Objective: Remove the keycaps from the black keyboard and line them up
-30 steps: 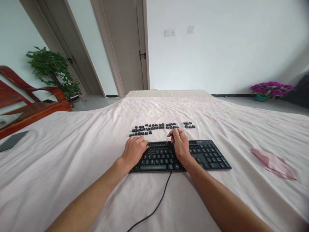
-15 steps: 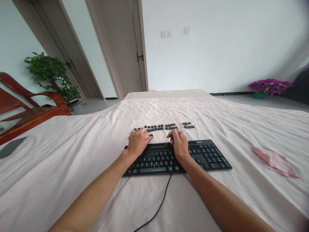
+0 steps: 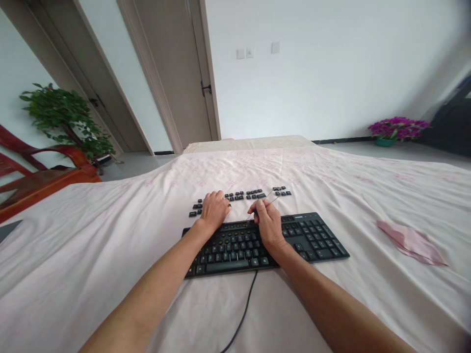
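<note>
A black keyboard point(image 3: 319, 233) lies on the cloth, with part of its upper rows bare of keycaps. My left hand point(image 3: 214, 210) is just beyond its far left edge, fingers closed on a small dark keycap point(image 3: 229, 205) that is mostly hidden. Over the keyboard's upper middle, my right hand point(image 3: 268, 219) grips a wire keycap puller point(image 3: 274, 198); its thin wires stick out past the fingers at both ends. Loose black keycaps point(image 3: 236, 198) stand in rows behind the keyboard, some of them hidden by my left hand.
A pale pink patterned cloth point(image 3: 121, 245) covers the table, with folds in it. On the right lies a pink cloth piece point(image 3: 412, 242). The keyboard cable point(image 3: 245, 311) runs toward me. At far left are a dark flat object point(image 3: 9, 229) and a wooden chair point(image 3: 69, 171).
My left hand has moved onto the rows of loose keycaps, with its fingers now turned more downward. My right hand keeps its grip on the puller. The view has shifted slightly.
</note>
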Demonstrator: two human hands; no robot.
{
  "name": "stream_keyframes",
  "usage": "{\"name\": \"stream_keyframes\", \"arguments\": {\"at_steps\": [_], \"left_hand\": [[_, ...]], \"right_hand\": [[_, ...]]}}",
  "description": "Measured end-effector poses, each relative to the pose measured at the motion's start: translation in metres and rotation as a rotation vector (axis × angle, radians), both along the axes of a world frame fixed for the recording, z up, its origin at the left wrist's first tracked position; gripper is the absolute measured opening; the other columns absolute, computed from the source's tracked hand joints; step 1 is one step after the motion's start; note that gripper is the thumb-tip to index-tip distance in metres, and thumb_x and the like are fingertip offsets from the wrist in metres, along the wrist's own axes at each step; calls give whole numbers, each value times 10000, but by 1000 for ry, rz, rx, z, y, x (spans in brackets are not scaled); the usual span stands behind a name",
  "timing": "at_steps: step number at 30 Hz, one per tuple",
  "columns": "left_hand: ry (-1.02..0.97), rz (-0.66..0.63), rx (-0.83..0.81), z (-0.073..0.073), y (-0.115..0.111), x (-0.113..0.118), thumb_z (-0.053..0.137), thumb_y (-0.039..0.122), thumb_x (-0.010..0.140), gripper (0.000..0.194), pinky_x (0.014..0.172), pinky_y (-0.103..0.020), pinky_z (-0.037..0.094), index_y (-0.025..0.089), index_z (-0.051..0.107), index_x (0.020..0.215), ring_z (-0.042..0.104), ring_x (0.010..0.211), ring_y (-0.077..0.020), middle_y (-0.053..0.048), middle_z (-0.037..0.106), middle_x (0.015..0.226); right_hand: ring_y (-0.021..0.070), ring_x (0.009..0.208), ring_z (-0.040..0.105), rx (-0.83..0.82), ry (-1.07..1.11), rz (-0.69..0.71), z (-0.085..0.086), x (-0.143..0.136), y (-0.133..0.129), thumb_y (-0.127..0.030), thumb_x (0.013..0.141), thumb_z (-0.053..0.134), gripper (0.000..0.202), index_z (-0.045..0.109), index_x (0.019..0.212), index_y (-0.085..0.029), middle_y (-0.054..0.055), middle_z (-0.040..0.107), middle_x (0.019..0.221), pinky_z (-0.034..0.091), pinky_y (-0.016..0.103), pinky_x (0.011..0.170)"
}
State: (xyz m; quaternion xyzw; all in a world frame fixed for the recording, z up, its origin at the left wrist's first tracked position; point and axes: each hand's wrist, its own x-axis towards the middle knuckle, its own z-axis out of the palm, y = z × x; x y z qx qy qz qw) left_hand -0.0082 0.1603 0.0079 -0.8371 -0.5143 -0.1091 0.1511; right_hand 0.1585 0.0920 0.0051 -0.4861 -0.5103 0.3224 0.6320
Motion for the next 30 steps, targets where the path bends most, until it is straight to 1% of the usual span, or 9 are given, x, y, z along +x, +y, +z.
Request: {"name": "stream_keyframes", "arguments": {"at_steps": [9, 12, 14, 17, 20, 22, 25, 28, 30], "left_hand": [[-5, 12, -22, 0, 1, -2, 654, 328, 825, 155, 813, -377, 361, 204, 741, 856, 528, 946, -255, -107, 612, 918], [-19, 14, -33, 4, -1, -3, 677, 374, 808, 190, 808, -374, 363, 202, 736, 863, 532, 947, -258, -106, 618, 912], [-42, 39, -25, 9, -5, -4, 674, 391, 809, 207, 806, -367, 367, 213, 733, 896, 535, 948, -254, -98, 623, 920], [-106, 75, -12, 18, -19, -9, 640, 393, 837, 207, 795, -351, 371, 239, 731, 941, 541, 927, -237, -79, 633, 921], [-203, 60, -18, 23, -43, -15, 585, 385, 876, 206, 795, -343, 374, 260, 731, 950, 544, 906, -221, -61, 643, 918], [-262, 52, -40, 22, -60, -19, 555, 371, 896, 216, 794, -340, 378, 260, 736, 936, 547, 888, -212, -54, 652, 908], [-298, 22, -102, 17, -82, -24, 551, 357, 900, 210, 796, -339, 388, 268, 739, 918, 555, 875, -205, -40, 657, 869], [-298, 11, -158, 13, -95, -29, 585, 340, 880, 175, 798, -345, 393, 271, 739, 926, 561, 874, -204, -34, 657, 851], [-301, 15, -162, 11, -100, -34, 602, 322, 870, 161, 801, -352, 392, 271, 735, 945, 560, 891, -206, -34, 656, 870]], "right_hand": [[115, 506, 448, -3, 15, 12, 0, -1, 0, -471, 943, 420, 392, 578, 725, -187, 1, 584, 633, 369, 250, 515], [115, 515, 450, 8, 23, 38, -1, -1, 1, -485, 944, 419, 394, 581, 741, -188, 7, 599, 664, 372, 250, 520], [116, 521, 454, 16, 7, 65, -1, -1, 0, -500, 944, 417, 402, 586, 754, -188, 12, 608, 684, 373, 252, 522], [117, 529, 454, 35, -52, 140, 4, 0, -3, -508, 948, 410, 408, 593, 772, -189, 15, 610, 704, 374, 254, 523], [120, 560, 460, 72, -166, 273, 12, 1, -10, -476, 958, 410, 386, 606, 788, -190, 13, 596, 727, 390, 258, 561], [128, 591, 472, 102, -250, 357, 16, 0, -14, -447, 963, 411, 372, 614, 786, -192, 14, 583, 728, 401, 263, 594], [148, 652, 508, 135, -341, 453, 19, -3, -19, -429, 967, 398, 371, 626, 791, -195, 23, 588, 742, 419, 272, 641], [158, 693, 533, 146, -402, 513, 17, -8, -22, -428, 968, 386, 373, 629, 803, -198, 28, 610, 764, 430, 276, 677], [158, 698, 538, 146, -433, 529, 14, -10, -22, -420, 965, 394, 358, 625, 805, -198, 27, 620, 767, 433, 278, 688]]}}
